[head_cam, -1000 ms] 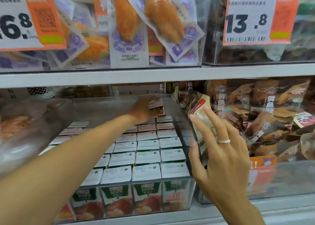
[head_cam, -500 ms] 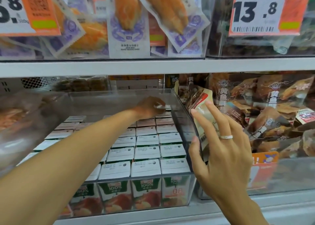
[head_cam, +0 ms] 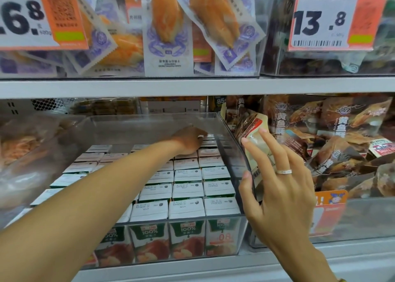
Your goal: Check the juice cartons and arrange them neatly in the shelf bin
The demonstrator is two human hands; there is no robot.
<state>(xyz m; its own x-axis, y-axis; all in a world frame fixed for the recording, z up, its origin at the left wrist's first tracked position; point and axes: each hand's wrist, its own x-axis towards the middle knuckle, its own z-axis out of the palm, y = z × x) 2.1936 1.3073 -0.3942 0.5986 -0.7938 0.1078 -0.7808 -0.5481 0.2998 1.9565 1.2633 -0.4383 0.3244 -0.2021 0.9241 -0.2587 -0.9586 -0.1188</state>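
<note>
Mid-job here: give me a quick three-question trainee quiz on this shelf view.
1. True or false: the left hand reaches to the back rows of the juice cartons inside the clear bin.
2. Which hand wears the ring? A) left B) right
3. Fill in: the right hand rests with straight fingers against the bin's outer ____ wall.

Key: 1 true; 2 B; 3 right.

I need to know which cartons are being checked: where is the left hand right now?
In the head view, the left hand is deep in the clear bin, on the rearmost juice cartons near its back right corner.
</note>
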